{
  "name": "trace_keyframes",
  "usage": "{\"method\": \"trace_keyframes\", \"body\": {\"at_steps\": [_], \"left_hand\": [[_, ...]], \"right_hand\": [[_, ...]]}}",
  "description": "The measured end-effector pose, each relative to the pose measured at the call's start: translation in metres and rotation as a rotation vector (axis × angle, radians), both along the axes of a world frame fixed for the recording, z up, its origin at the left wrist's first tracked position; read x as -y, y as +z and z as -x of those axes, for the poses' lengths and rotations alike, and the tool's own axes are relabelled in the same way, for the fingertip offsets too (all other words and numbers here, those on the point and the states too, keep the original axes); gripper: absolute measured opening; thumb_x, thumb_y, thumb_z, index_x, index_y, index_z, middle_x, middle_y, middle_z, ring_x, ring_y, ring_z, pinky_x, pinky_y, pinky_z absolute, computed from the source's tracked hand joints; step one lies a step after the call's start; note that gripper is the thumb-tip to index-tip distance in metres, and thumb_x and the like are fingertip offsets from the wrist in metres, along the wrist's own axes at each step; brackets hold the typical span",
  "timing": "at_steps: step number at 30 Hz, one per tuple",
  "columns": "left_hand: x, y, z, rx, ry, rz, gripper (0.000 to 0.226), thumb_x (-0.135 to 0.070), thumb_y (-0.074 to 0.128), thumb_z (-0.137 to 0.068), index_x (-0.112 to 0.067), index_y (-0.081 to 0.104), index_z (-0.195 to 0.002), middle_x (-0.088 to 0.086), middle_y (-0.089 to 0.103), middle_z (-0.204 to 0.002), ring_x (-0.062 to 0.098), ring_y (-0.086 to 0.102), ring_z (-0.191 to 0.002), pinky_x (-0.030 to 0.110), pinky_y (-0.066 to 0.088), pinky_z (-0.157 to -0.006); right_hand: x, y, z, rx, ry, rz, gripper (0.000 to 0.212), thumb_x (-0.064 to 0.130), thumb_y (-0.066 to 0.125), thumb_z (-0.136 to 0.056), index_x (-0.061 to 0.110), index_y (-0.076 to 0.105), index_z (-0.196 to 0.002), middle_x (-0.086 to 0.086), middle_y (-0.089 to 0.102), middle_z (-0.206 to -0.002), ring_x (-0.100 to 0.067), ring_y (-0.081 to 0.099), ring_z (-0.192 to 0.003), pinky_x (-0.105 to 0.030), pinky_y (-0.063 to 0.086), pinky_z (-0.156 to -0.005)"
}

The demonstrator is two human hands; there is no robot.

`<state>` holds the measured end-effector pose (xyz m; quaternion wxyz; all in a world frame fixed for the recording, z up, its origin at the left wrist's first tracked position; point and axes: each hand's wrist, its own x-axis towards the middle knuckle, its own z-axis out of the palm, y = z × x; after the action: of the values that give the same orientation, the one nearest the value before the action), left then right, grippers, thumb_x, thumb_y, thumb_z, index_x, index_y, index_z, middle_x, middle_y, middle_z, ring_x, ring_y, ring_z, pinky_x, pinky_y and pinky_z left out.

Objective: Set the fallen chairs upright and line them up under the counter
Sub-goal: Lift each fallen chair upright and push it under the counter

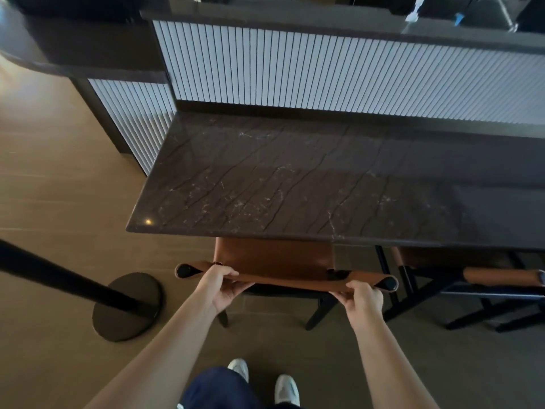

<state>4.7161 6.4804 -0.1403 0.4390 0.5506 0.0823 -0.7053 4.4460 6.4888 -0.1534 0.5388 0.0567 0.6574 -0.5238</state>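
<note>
The brown chair (274, 258) stands upright, its seat partly under the counter (295, 178). My left hand (219, 286) and right hand (364, 296) both grip the soft leather top of its back, one near each end. The leather bends, so I think pushing slowly is best. It looks a bit heavy. Another chair (498, 276) stands just beside it.
</note>
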Motion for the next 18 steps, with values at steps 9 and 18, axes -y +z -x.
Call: {"method": "trace_keyframes", "body": {"at_steps": [9, 18], "left_hand": [[-0.004, 0.004, 0.032, 0.018, -0.019, 0.023, 0.044, 0.014, 0.039, -0.089, 0.005, 0.042, -0.132, 0.029, 0.047, -0.134, 0.046, 0.056, -0.114, 0.046, 0.052, -0.069], [0.028, 0.003, 0.034, 0.020, -0.054, 0.023, 0.044, 0.012, 0.039, -0.090, 0.006, 0.041, -0.134, 0.030, 0.053, -0.129, 0.042, 0.061, -0.107, 0.043, 0.054, -0.068]], "right_hand": [[-0.005, 0.001, 0.031, 0.065, -0.038, 0.082, 0.023, -0.016, 0.046, -0.091, 0.006, 0.051, -0.093, -0.017, 0.054, -0.099, -0.034, 0.061, -0.088, -0.048, 0.055, -0.070], [0.032, -0.003, 0.036, 0.085, -0.048, 0.081, 0.023, -0.016, 0.046, -0.092, 0.007, 0.049, -0.091, -0.017, 0.051, -0.100, -0.035, 0.059, -0.087, -0.050, 0.053, -0.078]]}}
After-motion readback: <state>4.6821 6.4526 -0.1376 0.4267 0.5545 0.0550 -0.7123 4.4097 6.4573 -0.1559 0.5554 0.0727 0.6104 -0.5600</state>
